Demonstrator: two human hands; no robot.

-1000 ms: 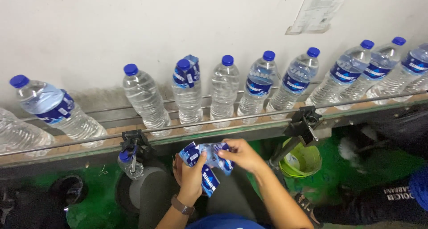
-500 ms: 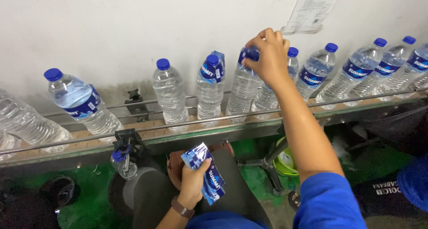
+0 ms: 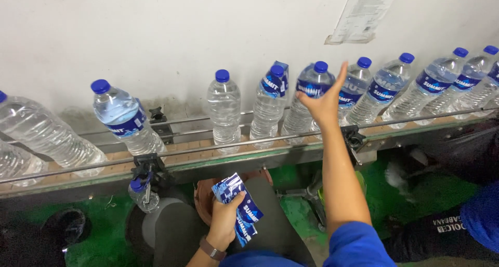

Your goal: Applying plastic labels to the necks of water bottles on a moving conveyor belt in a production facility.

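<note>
My left hand (image 3: 224, 221) is low in front of me, closed around a bundle of blue label sleeves (image 3: 237, 204). My right hand (image 3: 325, 96) is raised at the conveyor, fingers spread, its palm against a clear water bottle with a blue cap (image 3: 311, 93) that wears a blue label around its shoulder. Just left of it stands a bottle with a label sleeve sitting loosely at its neck (image 3: 269, 100). Further left, a bare bottle without a label (image 3: 224, 107) stands upright.
Several more capped bottles line the conveyor (image 3: 208, 158) behind its metal guide rails, labelled ones to the right (image 3: 387, 87), tilted ones at far left (image 3: 127, 121). A small bottle (image 3: 140, 191) hangs under the rail bracket. Another person's dark sleeve (image 3: 457, 230) is at lower right. White wall behind.
My right hand pulled a label down over a bottle's neck, then opened and dropped to the bottle's side. The bottles travelled to the right. The left hand kept its bundle.
</note>
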